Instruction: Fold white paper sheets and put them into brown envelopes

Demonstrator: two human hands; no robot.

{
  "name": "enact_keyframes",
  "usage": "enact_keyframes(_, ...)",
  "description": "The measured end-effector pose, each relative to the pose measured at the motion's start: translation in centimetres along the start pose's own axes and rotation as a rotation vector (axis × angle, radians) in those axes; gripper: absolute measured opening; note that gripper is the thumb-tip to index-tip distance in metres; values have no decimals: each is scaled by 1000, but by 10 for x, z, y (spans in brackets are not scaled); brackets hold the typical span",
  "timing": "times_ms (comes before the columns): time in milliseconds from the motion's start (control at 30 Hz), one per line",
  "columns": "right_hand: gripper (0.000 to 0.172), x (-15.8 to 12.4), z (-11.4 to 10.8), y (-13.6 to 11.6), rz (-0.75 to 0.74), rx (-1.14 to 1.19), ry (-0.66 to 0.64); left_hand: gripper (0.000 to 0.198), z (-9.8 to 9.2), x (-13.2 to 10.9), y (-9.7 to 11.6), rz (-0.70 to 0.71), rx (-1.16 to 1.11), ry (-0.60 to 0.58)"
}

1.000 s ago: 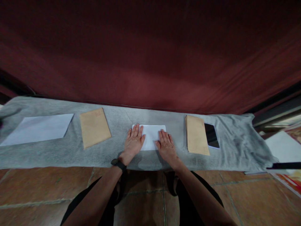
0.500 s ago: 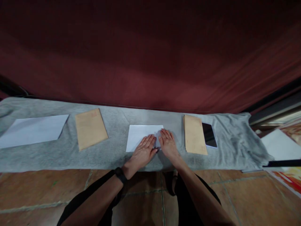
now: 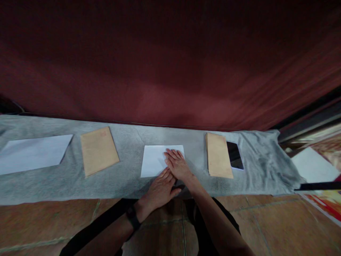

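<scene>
A folded white sheet of paper [image 3: 153, 158] lies flat on the grey cloth in front of me. My right hand [image 3: 177, 165] rests palm down on its right half, fingers stretched out. Just nearer to me, my left hand [image 3: 162, 188] lies flat, its fingertips on the paper's near edge and close against the right hand. A dark band is on my left wrist. The paper's near right corner is hidden under my hands.
Brown envelopes [image 3: 99, 151] lie to the left, with larger white paper [image 3: 32, 153] beyond them. On the right, a stack of brown envelopes [image 3: 218, 156] partly overlaps a phone [image 3: 234, 155]. Grey cloth [image 3: 128, 160] covers the long surface, and a dark red wall rises behind.
My right hand has slid left from the paper's right edge onto its surface. My left hand has drawn back toward me. The view has shifted slightly.
</scene>
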State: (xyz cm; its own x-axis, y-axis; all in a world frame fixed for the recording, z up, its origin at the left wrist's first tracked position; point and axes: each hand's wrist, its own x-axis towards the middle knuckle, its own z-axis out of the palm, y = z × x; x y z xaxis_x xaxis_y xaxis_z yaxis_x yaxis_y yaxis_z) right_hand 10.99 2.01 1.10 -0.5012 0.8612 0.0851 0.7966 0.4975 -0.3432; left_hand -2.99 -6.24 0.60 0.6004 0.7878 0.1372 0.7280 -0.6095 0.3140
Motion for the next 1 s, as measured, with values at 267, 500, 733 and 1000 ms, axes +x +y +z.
enact_keyframes(267,47,16,10,1,160,-78,71,66,-7,-2,1,57,-18,-6)
enact_keyframes(500,50,12,11,15,241,-186,121,43,-17,1,-12,27,-32,41)
enact_keyframes(733,55,-4,16,24,241,-250,172,57,-5,0,-32,-162,124,127)
enact_keyframes(1000,56,-15,19,38,295,-280,205,60,1,-1,-31,-200,177,148)
